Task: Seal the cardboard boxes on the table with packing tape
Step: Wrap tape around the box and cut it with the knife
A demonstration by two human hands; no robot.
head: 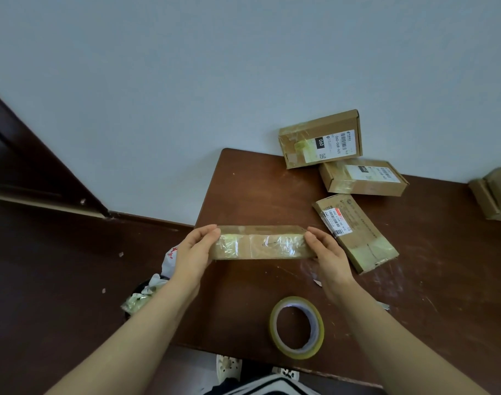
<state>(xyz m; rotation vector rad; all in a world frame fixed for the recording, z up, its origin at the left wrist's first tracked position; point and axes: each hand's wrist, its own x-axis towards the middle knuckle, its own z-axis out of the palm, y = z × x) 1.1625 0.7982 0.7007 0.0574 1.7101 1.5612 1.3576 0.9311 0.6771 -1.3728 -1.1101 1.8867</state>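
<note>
Matt brown cardboard box under glossy crinkled clear tape, shiny plastic tape roll, scuffed dark wooden table

Brown box, yellowish tape roll, dark brown table, pale blue wall.

Just one view here, worn on the head and tilted forward and down over the brown table. It's close in: the left hand and right hand grip the cardboard box mid-frame. It's a wide lens, with pale wall filling the top and floor on the left.
</note>
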